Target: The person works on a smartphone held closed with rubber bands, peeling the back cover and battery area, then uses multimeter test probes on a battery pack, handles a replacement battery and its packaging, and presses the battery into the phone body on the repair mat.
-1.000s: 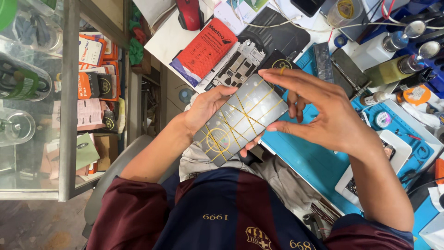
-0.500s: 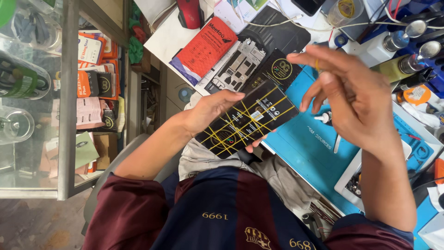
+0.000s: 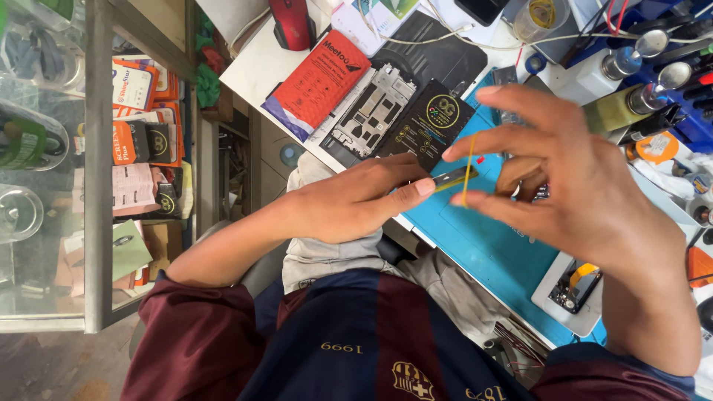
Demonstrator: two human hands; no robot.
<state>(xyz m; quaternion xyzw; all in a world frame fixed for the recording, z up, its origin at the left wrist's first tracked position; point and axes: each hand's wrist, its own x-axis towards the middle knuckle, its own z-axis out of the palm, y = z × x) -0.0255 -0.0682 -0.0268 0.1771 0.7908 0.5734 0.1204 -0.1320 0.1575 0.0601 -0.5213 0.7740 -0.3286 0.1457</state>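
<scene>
My left hand (image 3: 349, 204) grips a flat phone panel (image 3: 454, 177), which is turned edge-on to the camera so only its thin dark side with a yellow band shows. My right hand (image 3: 575, 186) hovers just to its right with fingers spread. A yellow rubber band (image 3: 468, 167) is stretched between the thumb and a finger, around the panel's free end. Both hands are held above the blue work mat (image 3: 483, 249).
On the bench behind lie a red packet (image 3: 316, 74), a bare phone frame (image 3: 375, 111), a black packet (image 3: 431, 122) and a red mouse (image 3: 291, 22). Bottles (image 3: 616, 70) stand at the right. A white holder with a small part (image 3: 575, 291) sits near my right forearm. A glass cabinet (image 3: 93, 163) stands at the left.
The panel has turned from face-up to edge-on in my left hand. My right hand lifted off its face and now stretches a yellow band at its end.
</scene>
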